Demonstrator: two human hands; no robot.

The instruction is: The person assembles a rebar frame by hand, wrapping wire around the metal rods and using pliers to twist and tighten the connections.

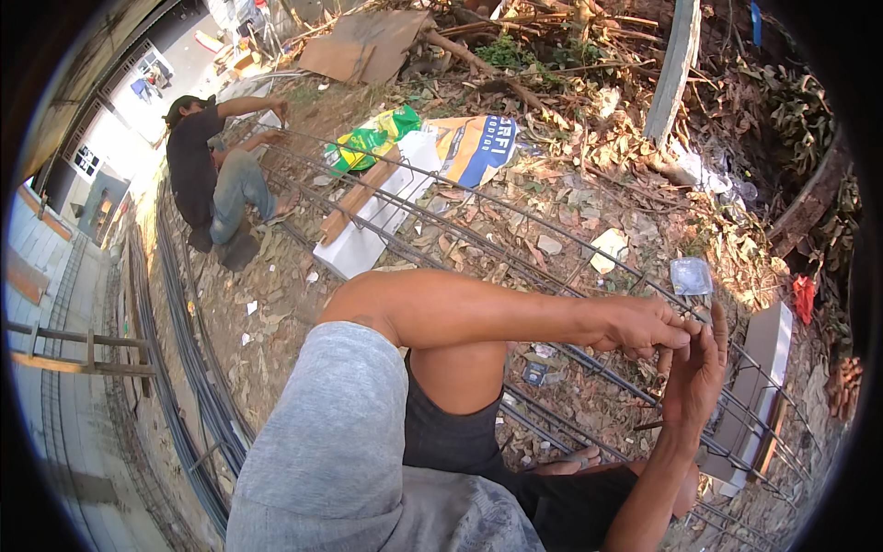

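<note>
Head view, left hand: the left hand (649, 327) has its fingers curled in, tips meeting the right hand's; whether it pinches anything cannot be told.
Right hand: the right hand (696, 375) rises from below with some fingers raised, others bent toward the left; any hold is hidden.
Steel bars: the long steel bars (608, 373) run diagonally from upper left to lower right, passing below and beside both hands; contact is unclear.
Supports: a white block (390, 212) lies under the bars' far part, a second block (750, 396) right of the right hand.
Far end: a co-worker (198, 170) reaches toward the bars.
</note>
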